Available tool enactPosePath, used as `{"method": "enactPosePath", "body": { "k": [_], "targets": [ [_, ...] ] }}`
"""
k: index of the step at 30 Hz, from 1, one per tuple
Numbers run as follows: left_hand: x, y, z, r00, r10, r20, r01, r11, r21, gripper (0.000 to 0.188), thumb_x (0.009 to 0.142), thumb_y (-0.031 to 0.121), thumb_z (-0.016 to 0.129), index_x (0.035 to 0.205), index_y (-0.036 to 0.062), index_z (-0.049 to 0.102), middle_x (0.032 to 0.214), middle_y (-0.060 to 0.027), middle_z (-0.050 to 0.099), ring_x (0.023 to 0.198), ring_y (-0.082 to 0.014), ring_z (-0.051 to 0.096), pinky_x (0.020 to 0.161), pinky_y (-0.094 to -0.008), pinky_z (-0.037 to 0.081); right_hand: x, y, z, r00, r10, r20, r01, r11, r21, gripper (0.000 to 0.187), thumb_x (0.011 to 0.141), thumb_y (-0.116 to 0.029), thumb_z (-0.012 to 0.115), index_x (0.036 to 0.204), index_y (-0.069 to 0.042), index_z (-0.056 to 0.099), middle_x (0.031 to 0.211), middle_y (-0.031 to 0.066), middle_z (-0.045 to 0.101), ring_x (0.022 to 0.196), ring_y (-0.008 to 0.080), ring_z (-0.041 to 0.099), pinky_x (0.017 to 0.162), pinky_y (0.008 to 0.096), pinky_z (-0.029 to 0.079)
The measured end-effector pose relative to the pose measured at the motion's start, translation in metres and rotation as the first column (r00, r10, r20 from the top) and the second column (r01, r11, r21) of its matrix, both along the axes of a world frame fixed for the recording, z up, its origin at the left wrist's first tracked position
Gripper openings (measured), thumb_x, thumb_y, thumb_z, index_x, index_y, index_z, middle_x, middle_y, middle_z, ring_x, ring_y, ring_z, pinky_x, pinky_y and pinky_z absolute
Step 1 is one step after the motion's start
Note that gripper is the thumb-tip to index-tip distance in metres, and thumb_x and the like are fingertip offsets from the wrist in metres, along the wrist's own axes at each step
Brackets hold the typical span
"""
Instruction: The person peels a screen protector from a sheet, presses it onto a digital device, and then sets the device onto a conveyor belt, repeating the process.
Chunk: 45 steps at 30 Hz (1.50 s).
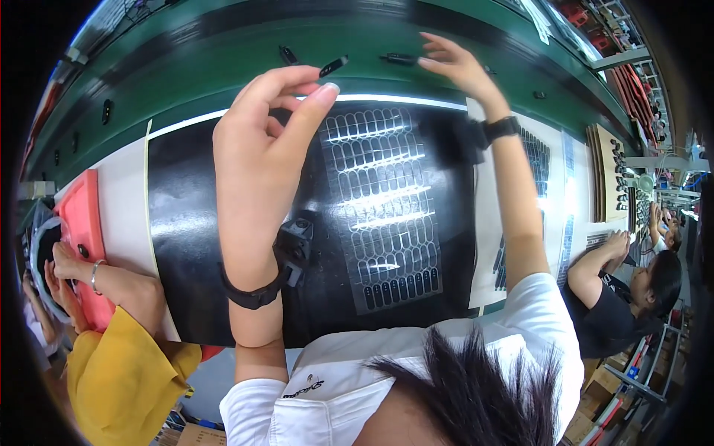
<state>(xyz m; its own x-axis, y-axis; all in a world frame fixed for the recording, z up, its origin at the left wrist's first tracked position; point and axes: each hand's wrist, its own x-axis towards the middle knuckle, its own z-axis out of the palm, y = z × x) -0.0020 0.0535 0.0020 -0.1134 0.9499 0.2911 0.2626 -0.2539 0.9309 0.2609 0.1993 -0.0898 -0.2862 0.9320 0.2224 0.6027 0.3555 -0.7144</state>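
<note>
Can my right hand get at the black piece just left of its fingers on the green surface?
Most likely yes: the right hand is open, its thumb right by the black piece, and nothing visible stands between them. Whether they already touch is unclear.

Bright light strikes the clear sheet (383, 182) in white bands of glare (long reflections, like those of strip lights), washing out some outlines. Left of the sheet, the glossy black table (190, 230) has a hazier sheen, and the left hand (269, 137) looks sharp. Beyond the sheet, fisheye distortion bows the green belt (349, 36), and the corners go black.
</note>
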Motion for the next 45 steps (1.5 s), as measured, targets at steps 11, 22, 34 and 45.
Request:
{"method": "enactPosePath", "body": {
  "k": [11, 22, 34, 45],
  "targets": [
    [-0.002, -0.01, 0.012, 0.974, -0.063, -0.217, 0.081, 0.994, 0.074, 0.014, 0.065, 0.008, 0.065, 0.075, 0.0005, 0.06, 0.065, -0.0023, 0.056, 0.056, -0.0064, 0.047, 0.048, -0.0174, 0.033, 0.109, 0.053, -0.027, 0.761, -0.123, 0.638, 0.201, 0.978, -0.051, 0.036, 0.068, -0.025, 0.066, 0.094, -0.004, 0.053, 0.081, 0.0105, 0.053, 0.074, 0.0166, 0.05, 0.064, 0.0279, 0.041],
    [-0.014, -0.034, 0.031, 0.853, -0.17, 0.493, 0.244, 0.966, -0.089, 0.006, 0.069, -0.002, 0.056, 0.065, 0.0013, 0.052, 0.064, -0.0008, 0.046, 0.059, -0.0071, 0.04, 0.054, -0.0173, 0.029, -0.09, -0.119, 0.092, 0.831, 0.187, -0.523, -0.204, 0.979, 0.025, 0.028, 0.072, 0.003, 0.057, 0.097, 0.006, 0.046, 0.083, 0.0113, 0.055, 0.073, 0.0154, 0.057, 0.065, 0.0229, 0.048],
    [-0.008, -0.042, 0.031, 0.778, -0.149, 0.611, 0.296, 0.944, -0.145, 0.013, 0.071, -0.001, 0.053, 0.061, 0.0025, 0.047, 0.058, 0.0017, 0.041, 0.056, -0.0056, 0.035, 0.054, -0.0175, 0.027, -0.11, -0.172, 0.106, 0.826, 0.188, -0.531, -0.125, 0.98, 0.153, 0.032, 0.057, 0.013, 0.063, 0.086, 0.009, 0.05, 0.084, 0.0147, 0.055, 0.074, 0.0205, 0.058, 0.061, 0.0267, 0.052],
    [-0.003, -0.041, 0.029, 0.815, -0.145, 0.561, 0.275, 0.949, -0.153, 0.016, 0.07, -0.003, 0.054, 0.058, 0.0032, 0.046, 0.057, 0.0025, 0.044, 0.055, -0.0042, 0.038, 0.055, -0.0166, 0.029, -0.108, -0.174, 0.107, 0.834, 0.169, -0.525, -0.077, 0.978, 0.193, 0.033, 0.054, 0.013, 0.065, 0.084, 0.008, 0.051, 0.083, 0.0151, 0.055, 0.073, 0.021, 0.058, 0.063, 0.0272, 0.052]
  ]
}}
